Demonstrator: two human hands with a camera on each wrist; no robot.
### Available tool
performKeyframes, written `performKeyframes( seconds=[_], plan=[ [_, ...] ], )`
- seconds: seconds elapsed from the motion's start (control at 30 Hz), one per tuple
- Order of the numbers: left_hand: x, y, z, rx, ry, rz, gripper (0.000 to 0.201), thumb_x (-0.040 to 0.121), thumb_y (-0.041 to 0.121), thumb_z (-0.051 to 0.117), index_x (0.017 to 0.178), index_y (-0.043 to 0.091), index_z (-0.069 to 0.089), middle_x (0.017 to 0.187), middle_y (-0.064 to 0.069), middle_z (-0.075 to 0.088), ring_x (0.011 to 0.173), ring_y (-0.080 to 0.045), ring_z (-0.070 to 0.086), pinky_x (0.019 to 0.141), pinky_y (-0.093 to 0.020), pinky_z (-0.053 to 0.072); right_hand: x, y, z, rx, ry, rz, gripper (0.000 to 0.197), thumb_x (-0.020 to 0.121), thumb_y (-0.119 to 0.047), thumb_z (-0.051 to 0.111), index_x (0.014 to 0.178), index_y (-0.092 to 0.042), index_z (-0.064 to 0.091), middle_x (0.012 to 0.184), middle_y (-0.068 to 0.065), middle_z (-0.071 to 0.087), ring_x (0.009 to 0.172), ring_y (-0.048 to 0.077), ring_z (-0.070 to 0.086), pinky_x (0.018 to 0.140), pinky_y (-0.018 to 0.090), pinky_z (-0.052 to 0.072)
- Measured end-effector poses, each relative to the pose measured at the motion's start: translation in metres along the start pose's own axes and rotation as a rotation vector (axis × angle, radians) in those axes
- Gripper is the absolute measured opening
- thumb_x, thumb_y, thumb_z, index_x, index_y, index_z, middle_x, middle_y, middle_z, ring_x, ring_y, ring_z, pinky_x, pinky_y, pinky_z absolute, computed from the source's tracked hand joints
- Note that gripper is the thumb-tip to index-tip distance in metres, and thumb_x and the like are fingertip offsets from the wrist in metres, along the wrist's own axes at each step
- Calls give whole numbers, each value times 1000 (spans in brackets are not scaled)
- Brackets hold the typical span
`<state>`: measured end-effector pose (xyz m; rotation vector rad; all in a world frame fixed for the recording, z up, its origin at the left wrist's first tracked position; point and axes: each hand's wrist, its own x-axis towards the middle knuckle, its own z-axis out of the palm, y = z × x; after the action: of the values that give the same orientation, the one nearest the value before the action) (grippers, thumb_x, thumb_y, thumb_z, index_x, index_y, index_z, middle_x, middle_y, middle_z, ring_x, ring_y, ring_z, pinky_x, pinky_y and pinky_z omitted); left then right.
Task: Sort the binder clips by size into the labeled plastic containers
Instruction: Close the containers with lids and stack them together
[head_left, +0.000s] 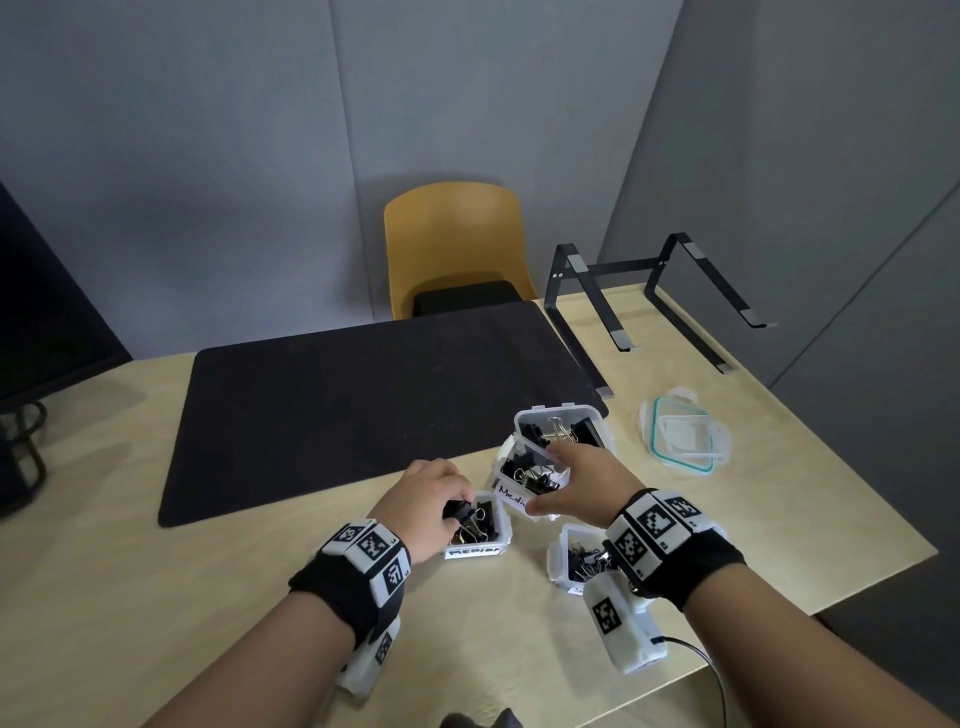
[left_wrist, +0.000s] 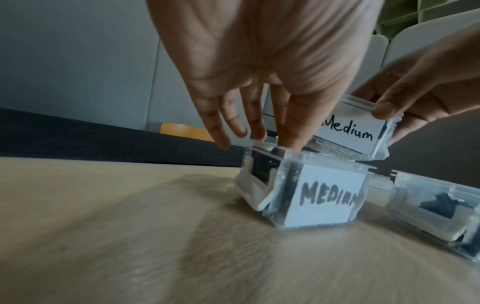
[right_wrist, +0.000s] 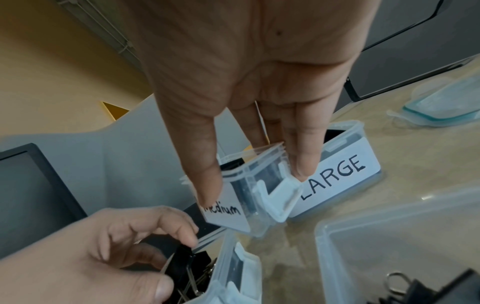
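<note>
My left hand (head_left: 451, 501) pinches a black binder clip (head_left: 464, 516) just above an open clear container labelled MEDIUM (head_left: 475, 552) on the wooden table. In the right wrist view the clip (right_wrist: 179, 265) sits between the thumb and fingers of that left hand (right_wrist: 116, 246). My right hand (head_left: 566, 483) grips a second container labelled Medium (head_left: 511, 493), tilted and lifted, with several black clips inside. Behind it stands the LARGE container (right_wrist: 337, 176), holding clips. A third open container (head_left: 563, 551) with smaller clips lies under my right wrist.
A black mat (head_left: 363, 405) covers the table's middle. A clear lid with a teal seal (head_left: 685, 436) lies to the right, and a black laptop stand (head_left: 649, 291) is behind it. A yellow chair (head_left: 457, 244) stands beyond the table. A monitor (head_left: 31, 312) is at far left.
</note>
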<state>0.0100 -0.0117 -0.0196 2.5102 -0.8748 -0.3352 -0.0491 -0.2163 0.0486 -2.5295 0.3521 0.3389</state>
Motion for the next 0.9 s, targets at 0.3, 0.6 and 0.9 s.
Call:
performKeyframes(
  seconds=[0.3, 0.6, 0.9],
  plan=[
    [0, 5, -5, -36, 57, -74, 10, 86, 28, 62, 95, 25, 62, 86, 14, 62, 83, -5, 53, 64, -12, 38, 3, 0, 0, -6, -3, -2, 53, 69, -35, 78, 114, -17, 57, 108, -1, 60, 93, 14, 55, 81, 27, 47],
    [-1, 2, 3, 8, 65, -140, 30, 85, 36, 60, 112, 24, 55, 114, 8, 51, 108, -14, 47, 89, -27, 45, 7, -4, 0, 1, 0, -17, 59, 69, -33, 79, 120, -14, 56, 115, -1, 60, 94, 12, 53, 85, 26, 46],
    [1, -2, 21, -201, 30, -356, 50, 84, 37, 62, 128, 22, 45, 126, 3, 50, 109, -13, 52, 90, -24, 42, 11, -8, 3, 0, -14, -25, 59, 66, -36, 80, 117, -16, 57, 113, -4, 60, 104, 13, 56, 87, 26, 47]
  ],
)
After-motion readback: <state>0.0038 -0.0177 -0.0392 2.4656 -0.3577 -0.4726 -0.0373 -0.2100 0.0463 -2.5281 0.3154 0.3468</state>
